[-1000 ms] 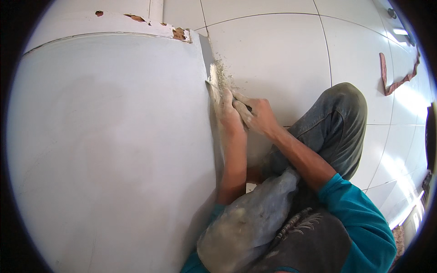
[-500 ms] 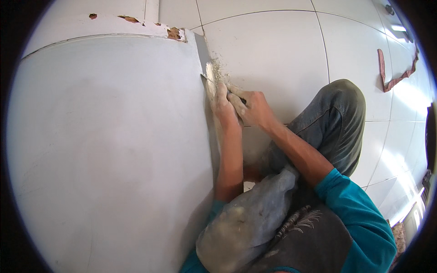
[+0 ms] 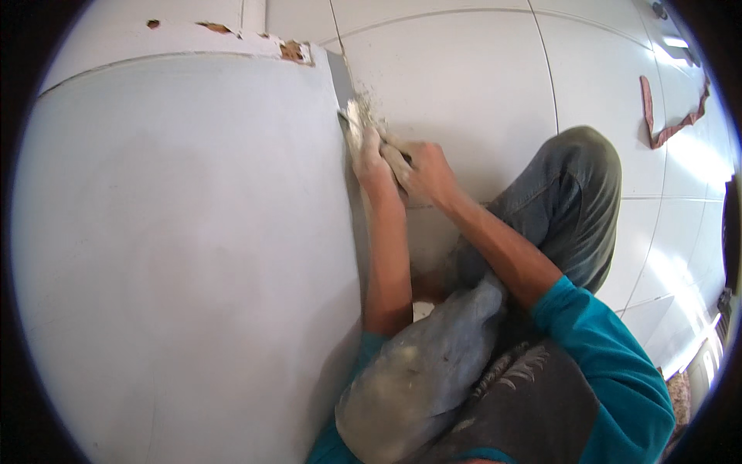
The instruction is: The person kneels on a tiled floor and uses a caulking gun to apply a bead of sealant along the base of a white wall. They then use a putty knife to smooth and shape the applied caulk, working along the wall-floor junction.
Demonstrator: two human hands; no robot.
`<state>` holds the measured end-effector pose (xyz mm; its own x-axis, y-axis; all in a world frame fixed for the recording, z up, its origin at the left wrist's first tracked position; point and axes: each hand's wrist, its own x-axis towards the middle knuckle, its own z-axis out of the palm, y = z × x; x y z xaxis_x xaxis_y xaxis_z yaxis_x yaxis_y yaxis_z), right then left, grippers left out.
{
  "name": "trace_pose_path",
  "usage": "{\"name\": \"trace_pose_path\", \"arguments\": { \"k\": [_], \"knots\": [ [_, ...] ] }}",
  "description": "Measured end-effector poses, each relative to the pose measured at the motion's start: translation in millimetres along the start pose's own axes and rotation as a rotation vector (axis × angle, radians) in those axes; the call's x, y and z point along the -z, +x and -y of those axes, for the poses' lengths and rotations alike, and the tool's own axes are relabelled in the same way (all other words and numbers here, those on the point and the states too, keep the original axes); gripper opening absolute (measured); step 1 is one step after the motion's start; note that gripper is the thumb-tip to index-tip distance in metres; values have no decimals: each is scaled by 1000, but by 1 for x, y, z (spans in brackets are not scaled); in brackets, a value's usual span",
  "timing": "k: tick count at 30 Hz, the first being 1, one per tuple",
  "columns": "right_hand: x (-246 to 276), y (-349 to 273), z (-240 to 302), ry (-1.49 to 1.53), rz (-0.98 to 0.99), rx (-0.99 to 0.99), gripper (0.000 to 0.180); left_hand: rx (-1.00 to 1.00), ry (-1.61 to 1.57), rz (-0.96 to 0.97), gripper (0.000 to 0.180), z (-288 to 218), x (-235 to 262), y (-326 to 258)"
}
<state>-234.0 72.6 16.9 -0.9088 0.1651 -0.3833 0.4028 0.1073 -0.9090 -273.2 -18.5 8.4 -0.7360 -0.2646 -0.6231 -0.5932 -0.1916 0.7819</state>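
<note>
My left hand point(image 3: 371, 157) and my right hand point(image 3: 424, 171) are pressed together on a small mortar-crusted scraper point(image 3: 354, 121). Its tip lies against the grey seam point(image 3: 341, 80) where the large white wall panel point(image 3: 185, 232) meets the white floor tiles point(image 3: 464, 77). The left hand covers the blade near the tip. Behind it, the right hand is closed around the handle, which is mostly hidden. Pale crumbs of mortar point(image 3: 376, 106) are scattered beside the tip.
Chipped spots showing brown brick point(image 3: 292, 51) run along the panel's top edge. A thin red-brown broken strip point(image 3: 666, 116) lies on the tiles at the far right. My bent knees in dusty grey trousers point(image 3: 572, 193) fill the lower right.
Both hands and the scraper have slid a little farther up along the grey seam, toward the chipped corner.
</note>
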Motion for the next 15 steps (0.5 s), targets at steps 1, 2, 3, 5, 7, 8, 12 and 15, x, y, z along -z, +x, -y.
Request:
{"name": "trace_pose_path", "arguments": {
  "k": [1,2,3,5,7,8,12,15],
  "knots": [
    [0,1,1,-10,-38,97,43,37,4,-23,44,-1,-3,1],
    [-1,2,1,-12,-100,208,43,-39,-13,21,44,-2,-3,5],
    [0,3,2,-35,-116,237,43,-33,-12,42,44,-4,-5,7],
    [0,5,2,-37,-48,65,43,23,-4,28,43,-3,-3,8],
    [1,4,2,-49,21,-35,42,15,-49,74,45,-1,-2,7],
    [3,3,2,-53,20,-11,41,17,-44,61,45,0,-3,5],
    [8,-2,-3,-77,-34,84,40,-49,-14,69,44,5,-3,-1],
    [6,-5,-3,-11,-47,56,40,19,-7,102,43,3,0,-3]
  ]
}}
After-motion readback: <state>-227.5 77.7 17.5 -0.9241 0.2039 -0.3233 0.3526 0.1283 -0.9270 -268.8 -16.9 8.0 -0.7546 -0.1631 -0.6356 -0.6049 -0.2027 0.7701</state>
